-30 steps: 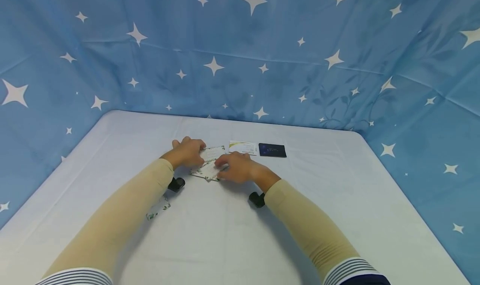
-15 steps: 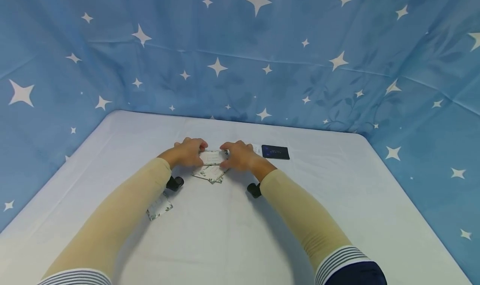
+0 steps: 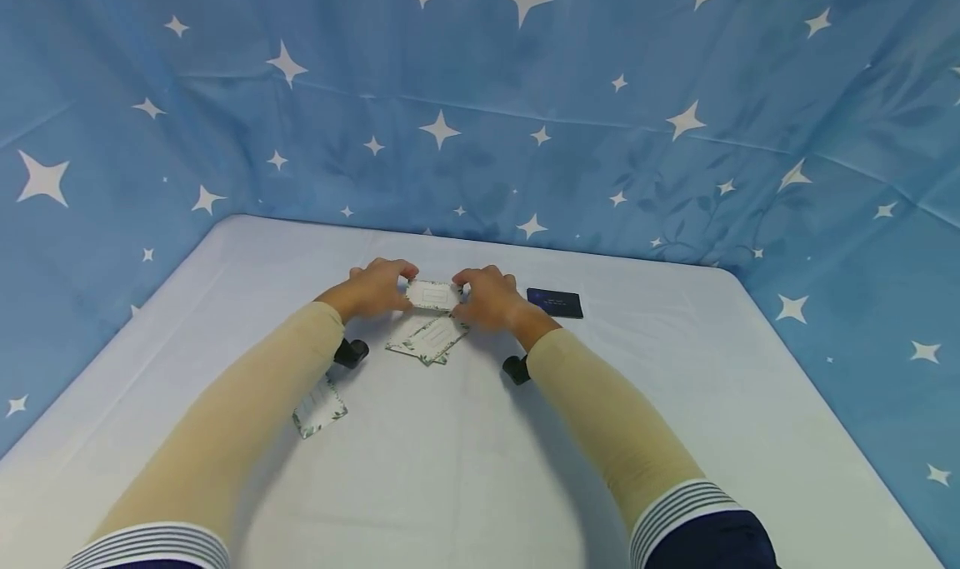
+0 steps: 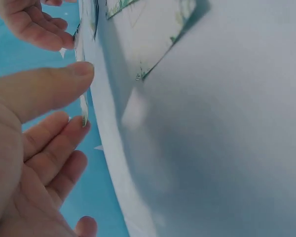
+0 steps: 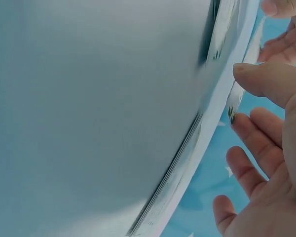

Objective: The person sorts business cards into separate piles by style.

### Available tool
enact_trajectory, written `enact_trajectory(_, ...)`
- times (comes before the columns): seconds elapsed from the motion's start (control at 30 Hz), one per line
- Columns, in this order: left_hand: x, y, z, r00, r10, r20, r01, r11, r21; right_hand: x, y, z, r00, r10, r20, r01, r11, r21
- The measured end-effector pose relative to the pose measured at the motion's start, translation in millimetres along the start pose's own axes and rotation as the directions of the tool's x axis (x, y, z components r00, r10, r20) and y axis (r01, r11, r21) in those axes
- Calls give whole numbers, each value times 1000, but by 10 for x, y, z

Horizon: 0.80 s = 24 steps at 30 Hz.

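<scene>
Item: small white card (image 3: 432, 295), rectangular, with a printed green leaf border and a faint framed panel at its centre; held just above the table between both hands, long side across the view, seen edge-on as a thin strip in the left wrist view (image 4: 82, 106) and the right wrist view (image 5: 235, 101).

Left hand (image 3: 377, 289): thumb and fingers pinch the card's left end; the thumb sits on the near face, fingers behind it.

Right hand (image 3: 489, 297): thumb and fingers pinch the card's right end in the same manner.

Beneath the held card: two or three like cards (image 3: 427, 338) with the same leaf border, overlapping, flat on the table; one further leaf-bordered card (image 3: 319, 407) lies apart, partly under the left forearm; a dark blue card (image 3: 554, 303) lies flat just beside the right hand, on its far right.

Surface: white table (image 3: 465, 469) with rounded far corners.

Surround: blue cloth backdrop (image 3: 600, 119) printed with white stars and faint leaf sprays, hung on three sides of the table; creased.

Dress: tan sleeves (image 3: 247, 419) with striped upper cuffs; a black camera unit at each wrist.
</scene>
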<state>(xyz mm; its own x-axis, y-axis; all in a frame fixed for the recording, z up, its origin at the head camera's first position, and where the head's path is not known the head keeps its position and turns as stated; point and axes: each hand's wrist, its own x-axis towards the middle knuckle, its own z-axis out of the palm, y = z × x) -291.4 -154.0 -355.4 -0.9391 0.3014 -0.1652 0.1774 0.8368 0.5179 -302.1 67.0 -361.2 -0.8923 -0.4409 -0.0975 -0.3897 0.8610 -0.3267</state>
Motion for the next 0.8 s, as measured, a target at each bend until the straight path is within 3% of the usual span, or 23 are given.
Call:
enact_trajectory(0.2, 120, -13, 31, 1000, 5, -20, -5, 1000, 11, 91, 88, 1, 999, 32, 11, -32, 999, 15)
enact_trajectory(0.43, 222, -43, 82, 999, -32, 0, 32, 999, 0, 157, 106, 50, 998, 59, 28, -60, 998, 22)
enact_trajectory(0.8, 260, -95, 100, 997, -80, 12, 80, 997, -5, 201, 91, 79, 997, 72, 41, -72, 997, -8)
